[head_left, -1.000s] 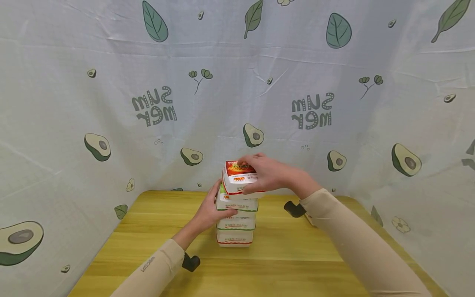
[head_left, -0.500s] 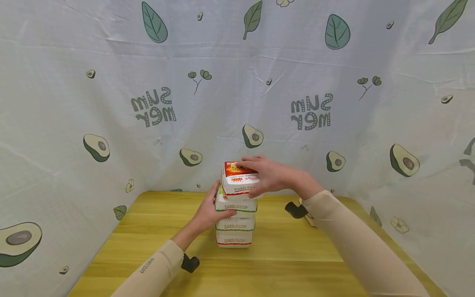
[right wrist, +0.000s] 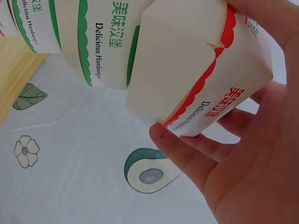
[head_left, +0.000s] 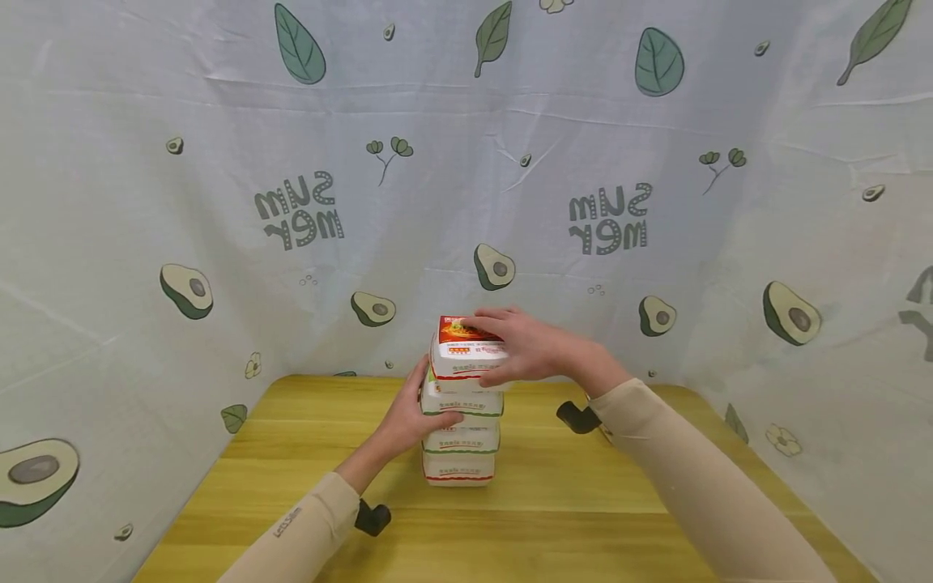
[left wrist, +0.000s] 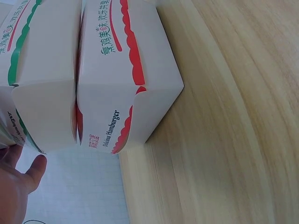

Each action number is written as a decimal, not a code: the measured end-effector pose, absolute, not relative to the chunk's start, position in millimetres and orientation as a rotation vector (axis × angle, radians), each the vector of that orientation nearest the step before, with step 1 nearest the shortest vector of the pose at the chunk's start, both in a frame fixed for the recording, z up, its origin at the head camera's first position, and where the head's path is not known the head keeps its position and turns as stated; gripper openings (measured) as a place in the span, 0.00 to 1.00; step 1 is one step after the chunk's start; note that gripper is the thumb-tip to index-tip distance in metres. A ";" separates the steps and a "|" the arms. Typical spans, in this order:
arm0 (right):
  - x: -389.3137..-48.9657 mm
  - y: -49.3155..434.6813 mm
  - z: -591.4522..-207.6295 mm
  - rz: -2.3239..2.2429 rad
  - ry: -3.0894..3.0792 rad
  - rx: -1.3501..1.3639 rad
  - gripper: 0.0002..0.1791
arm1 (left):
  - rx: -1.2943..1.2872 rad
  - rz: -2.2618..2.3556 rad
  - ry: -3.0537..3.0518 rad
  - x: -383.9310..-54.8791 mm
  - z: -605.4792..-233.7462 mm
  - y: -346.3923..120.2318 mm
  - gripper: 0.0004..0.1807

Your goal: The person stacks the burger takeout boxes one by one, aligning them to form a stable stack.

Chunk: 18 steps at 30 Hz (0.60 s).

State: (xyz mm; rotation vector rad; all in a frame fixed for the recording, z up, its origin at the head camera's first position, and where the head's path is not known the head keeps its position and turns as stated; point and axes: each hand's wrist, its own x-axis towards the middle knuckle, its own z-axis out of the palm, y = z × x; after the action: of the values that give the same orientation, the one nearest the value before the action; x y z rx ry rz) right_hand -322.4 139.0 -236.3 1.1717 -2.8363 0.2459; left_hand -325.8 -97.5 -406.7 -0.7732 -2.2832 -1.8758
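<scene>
In the head view, white paper hamburger boxes stand in a stack mid-table. The bottom box has red scalloped trim, and the two above it, among them the third box, have green trim. My left hand holds the third box from the left, thumb across its front. My right hand grips the top box, which has red trim and a burger picture on its lid. From the right wrist view, this top box sits tilted against the green-trimmed one below. Some right fingertips are hidden behind it.
The stack stands on a wooden table. A white curtain printed with avocados and leaves hangs behind and at the sides. Beyond my right wrist, a small beige object at the table's right is mostly hidden by the sleeve.
The top box has shifted slightly left over the stack, and my right hand has moved a little with it. My left hand and the lower boxes stay in place.
</scene>
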 end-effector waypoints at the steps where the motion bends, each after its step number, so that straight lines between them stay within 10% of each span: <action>1: -322.0 138.5 -236.3 0.240 -2.838 1.169 0.49 | -0.775 -1.879 -2.279 -325.8 -407.1 -97.7 0.57; 18: -321.7 131.7 -239.7 0.186 -2.815 1.141 0.49 | -0.822 -1.876 -2.245 -320.0 -403.8 -97.9 0.52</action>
State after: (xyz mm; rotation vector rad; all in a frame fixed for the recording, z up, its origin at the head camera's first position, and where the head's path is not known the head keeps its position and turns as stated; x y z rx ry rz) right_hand -321.7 131.7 -239.7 1.1408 -2.8151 0.1861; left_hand -320.0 -97.9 -403.8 -0.8220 -2.2447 -1.8759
